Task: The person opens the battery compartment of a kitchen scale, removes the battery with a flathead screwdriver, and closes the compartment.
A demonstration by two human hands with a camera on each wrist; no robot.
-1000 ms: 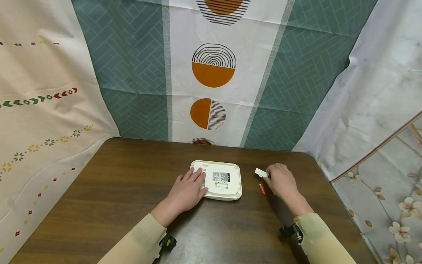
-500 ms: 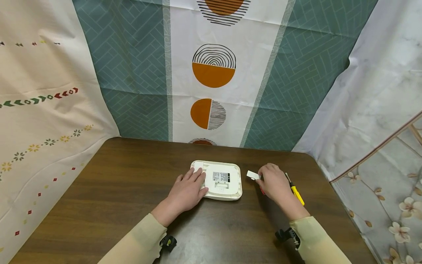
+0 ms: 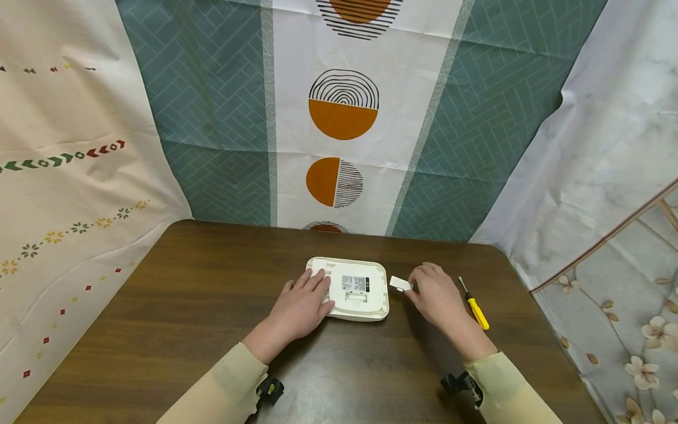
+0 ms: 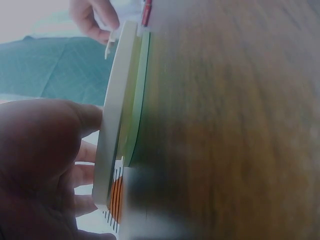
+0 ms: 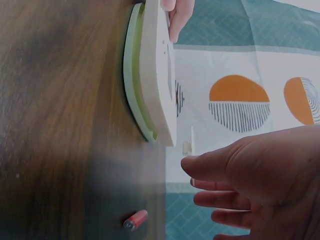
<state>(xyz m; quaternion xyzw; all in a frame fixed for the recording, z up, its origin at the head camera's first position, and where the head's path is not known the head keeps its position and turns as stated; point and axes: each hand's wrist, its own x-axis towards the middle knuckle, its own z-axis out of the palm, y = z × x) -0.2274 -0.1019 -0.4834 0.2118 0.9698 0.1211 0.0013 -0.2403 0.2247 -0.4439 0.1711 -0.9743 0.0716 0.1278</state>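
A white, rounded device (image 3: 365, 306) lies on the table with a printed label and a small battery slot showing on top. My left hand (image 3: 304, 303) rests over its left end, fingers spread; in the left wrist view the thumb touches the device's near edge (image 4: 116, 117). To the right, my right hand (image 3: 435, 294) pinches a small white battery cover (image 3: 399, 284) by one end, its free end just off the device's right edge. A red battery (image 5: 135, 220) lies on the table below the right hand, hidden behind it in the head view.
A screwdriver (image 3: 478, 312) with a yellow handle lies to the right of the right hand. The brown wooden table (image 3: 212, 282) ends at patterned cloths (image 3: 222, 118) at the back and both sides.
My right hand has moved left with the battery cover, toward the device. The screwdriver has come into view behind it, while the battery has become hidden. My left hand stays put.
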